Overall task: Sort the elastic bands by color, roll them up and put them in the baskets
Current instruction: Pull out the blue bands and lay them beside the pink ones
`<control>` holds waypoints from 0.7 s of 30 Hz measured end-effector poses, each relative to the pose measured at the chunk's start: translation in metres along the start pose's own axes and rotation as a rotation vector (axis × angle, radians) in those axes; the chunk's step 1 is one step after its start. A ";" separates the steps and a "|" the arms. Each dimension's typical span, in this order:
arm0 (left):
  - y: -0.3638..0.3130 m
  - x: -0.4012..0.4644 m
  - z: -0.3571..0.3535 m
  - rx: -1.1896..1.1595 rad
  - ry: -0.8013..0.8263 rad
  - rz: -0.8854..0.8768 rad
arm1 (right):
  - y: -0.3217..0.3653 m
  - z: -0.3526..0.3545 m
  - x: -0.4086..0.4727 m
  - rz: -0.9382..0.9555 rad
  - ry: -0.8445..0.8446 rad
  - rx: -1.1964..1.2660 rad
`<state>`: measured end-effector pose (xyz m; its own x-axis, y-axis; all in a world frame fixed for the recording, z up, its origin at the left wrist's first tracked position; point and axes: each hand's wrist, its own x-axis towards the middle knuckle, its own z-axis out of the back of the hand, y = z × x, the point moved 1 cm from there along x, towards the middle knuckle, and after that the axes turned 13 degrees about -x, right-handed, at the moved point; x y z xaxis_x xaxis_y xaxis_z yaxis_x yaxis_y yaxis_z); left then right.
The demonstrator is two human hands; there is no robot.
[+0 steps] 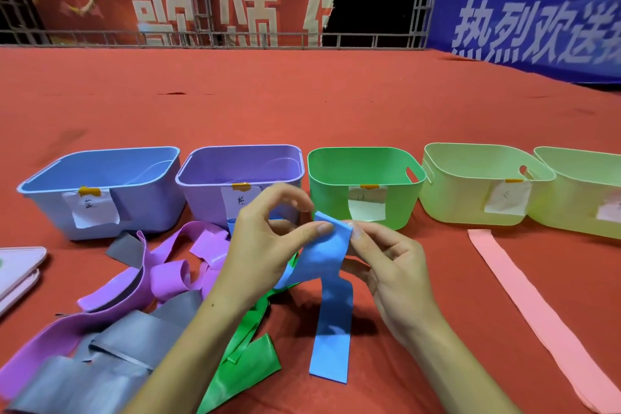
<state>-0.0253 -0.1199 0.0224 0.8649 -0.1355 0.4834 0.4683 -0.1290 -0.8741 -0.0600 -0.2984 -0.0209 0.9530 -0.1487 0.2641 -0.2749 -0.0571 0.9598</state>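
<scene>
Near edge: grey bands (100, 366), green band (245, 363). Left hand (265, 245) and right hand (386, 262) both pinch the blue band's (331, 279) top end, near the purple basket (240, 175). Roll not started; loose tail may skew it.

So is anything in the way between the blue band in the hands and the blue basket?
The blue elastic band, pinched by the left hand and right hand, has nothing tall blocking it. The open blue plastic basket sits far left, past the purple basket.
</scene>
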 end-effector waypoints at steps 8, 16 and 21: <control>-0.004 0.005 0.007 -0.009 0.197 0.100 | 0.004 -0.002 -0.001 0.099 -0.063 -0.111; -0.034 0.020 -0.004 0.003 0.166 0.041 | 0.031 0.000 -0.001 0.194 -0.133 -0.063; -0.062 0.045 -0.015 0.072 0.144 -0.038 | 0.047 -0.004 -0.005 0.253 -0.175 -0.197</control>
<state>-0.0181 -0.1328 0.0991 0.8140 -0.2719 0.5133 0.5163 -0.0663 -0.8538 -0.0775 -0.2963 0.0234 0.8171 -0.3010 0.4917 -0.4532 0.1919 0.8705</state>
